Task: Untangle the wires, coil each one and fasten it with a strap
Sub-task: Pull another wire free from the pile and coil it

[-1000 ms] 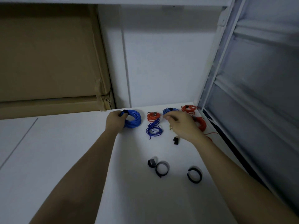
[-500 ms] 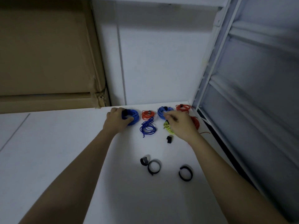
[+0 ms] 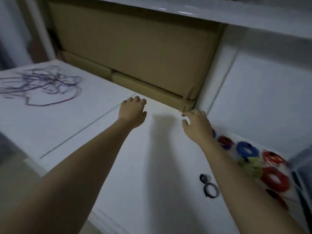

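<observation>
A loose tangle of purple wire (image 3: pixel 42 85) lies spread on the white table at the far left. My left hand (image 3: pixel 132 111) hovers over the table's middle, empty, fingers curled loosely apart. My right hand (image 3: pixel 196 124) is beside it, also empty with fingers spread. Coiled wires sit at the right: a blue coil (image 3: pixel 247 149), a red coil (image 3: pixel 275 180), another red coil (image 3: pixel 273 158), a small red coil (image 3: pixel 225 142) and a yellow-green bundle (image 3: pixel 251 164). Two black strap loops (image 3: pixel 210 190) lie near my right forearm.
A large cardboard box (image 3: pixel 135 48) stands against the back of the white table (image 3: pixel 76 124). A white wall panel (image 3: pixel 261 102) rises at the back right. The table's left edge drops off at the lower left. A seam line crosses the tabletop.
The view has swung left. Both hands have let go of the coiled wires and moved left, away from them. The purple tangle has come into view.
</observation>
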`<state>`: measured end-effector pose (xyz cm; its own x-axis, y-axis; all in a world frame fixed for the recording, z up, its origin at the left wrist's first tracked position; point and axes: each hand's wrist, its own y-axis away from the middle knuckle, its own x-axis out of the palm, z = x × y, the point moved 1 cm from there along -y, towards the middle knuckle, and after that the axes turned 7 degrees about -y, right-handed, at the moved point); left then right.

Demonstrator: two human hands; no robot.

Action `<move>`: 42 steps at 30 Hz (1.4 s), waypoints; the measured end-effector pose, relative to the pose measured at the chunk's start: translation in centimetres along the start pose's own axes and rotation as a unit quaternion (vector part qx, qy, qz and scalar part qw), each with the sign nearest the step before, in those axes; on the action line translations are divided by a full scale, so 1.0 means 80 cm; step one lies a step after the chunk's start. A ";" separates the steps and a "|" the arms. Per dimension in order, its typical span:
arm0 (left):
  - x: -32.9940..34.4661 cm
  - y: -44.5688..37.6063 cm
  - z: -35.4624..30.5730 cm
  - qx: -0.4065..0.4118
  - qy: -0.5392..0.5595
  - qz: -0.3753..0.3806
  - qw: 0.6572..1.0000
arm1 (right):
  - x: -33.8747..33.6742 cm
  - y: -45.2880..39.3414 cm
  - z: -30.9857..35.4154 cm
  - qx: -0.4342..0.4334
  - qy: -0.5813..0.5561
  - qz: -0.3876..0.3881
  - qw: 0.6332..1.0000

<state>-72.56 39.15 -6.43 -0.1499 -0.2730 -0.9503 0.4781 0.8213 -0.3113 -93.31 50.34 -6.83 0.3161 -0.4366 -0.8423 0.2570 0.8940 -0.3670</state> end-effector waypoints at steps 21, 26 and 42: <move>-0.092 0.098 0.573 -0.223 -0.057 -0.011 0.973 | 0.261 -0.189 0.540 -0.146 -0.064 0.121 0.980; -0.071 0.075 0.668 -0.222 -0.040 0.001 0.974 | 0.315 -0.224 0.608 -0.155 -0.051 0.142 0.976; 0.043 -0.091 0.900 -0.139 -0.003 0.054 0.989 | 0.544 -0.414 0.703 -0.176 -0.048 0.181 0.966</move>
<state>-14.27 -3.86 -6.86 -0.1058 -0.1774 -0.9784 0.2348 0.9517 -0.1979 -36.73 -3.89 -9.12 0.4151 -0.0814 -0.9061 -0.2078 0.9612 -0.1815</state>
